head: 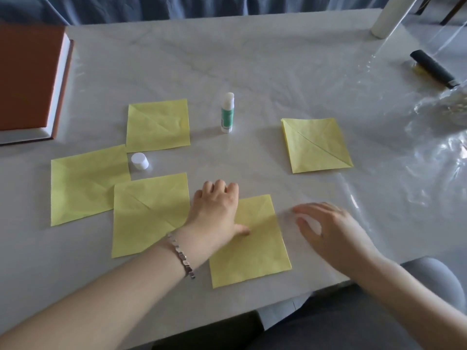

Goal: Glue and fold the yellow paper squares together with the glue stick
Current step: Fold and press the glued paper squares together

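Note:
Several yellow paper squares lie flat on the table. The nearest square (255, 246) is under my left hand (217, 210), which presses on its upper left corner with the thumb on the paper. My right hand (328, 226) hovers just right of that square, fingers apart and blurred, holding nothing. Another creased square (149, 213) lies left of my left hand, overlapping a third (83, 183). One more square (158, 125) sits further back, and a separate one (316, 145) lies to the right. The uncapped glue stick (227, 113) stands upright behind; its white cap (139, 161) rests between the left squares.
A brown hardcover book (30, 82) lies at the far left. A black marker-like object (433, 68) and a white roll (391, 16) sit at the back right. Clear plastic film (417, 152) covers the table's right side. The table's front edge runs near my lap.

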Demonstrator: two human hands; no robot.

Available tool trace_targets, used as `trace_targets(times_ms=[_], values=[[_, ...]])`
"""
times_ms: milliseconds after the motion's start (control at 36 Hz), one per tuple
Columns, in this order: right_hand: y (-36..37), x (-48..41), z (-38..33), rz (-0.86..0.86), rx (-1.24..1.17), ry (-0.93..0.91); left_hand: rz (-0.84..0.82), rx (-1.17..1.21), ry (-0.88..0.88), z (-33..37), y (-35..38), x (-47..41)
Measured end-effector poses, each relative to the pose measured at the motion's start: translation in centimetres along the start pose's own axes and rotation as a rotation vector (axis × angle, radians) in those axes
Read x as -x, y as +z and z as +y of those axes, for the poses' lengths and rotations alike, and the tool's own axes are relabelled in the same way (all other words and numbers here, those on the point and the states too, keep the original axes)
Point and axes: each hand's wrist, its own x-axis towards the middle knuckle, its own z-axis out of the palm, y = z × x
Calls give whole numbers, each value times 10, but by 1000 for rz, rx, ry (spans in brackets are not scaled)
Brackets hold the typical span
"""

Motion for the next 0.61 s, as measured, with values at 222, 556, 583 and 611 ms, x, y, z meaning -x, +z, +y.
trace_targets(times_ms=[222,556,583,611], values=[[-40,-92,58,173,-43,496,-91,136,-40,-4,-7,-12],[-24,-110,80,296,-243,674,223,771,-220,-16,-8,-23],[-25,-108,81,360,-285,661,238,812,-237,-14,-6,-25],[-26,-107,82,412,-328,655,250,848,-256,-12,-5,-27]])
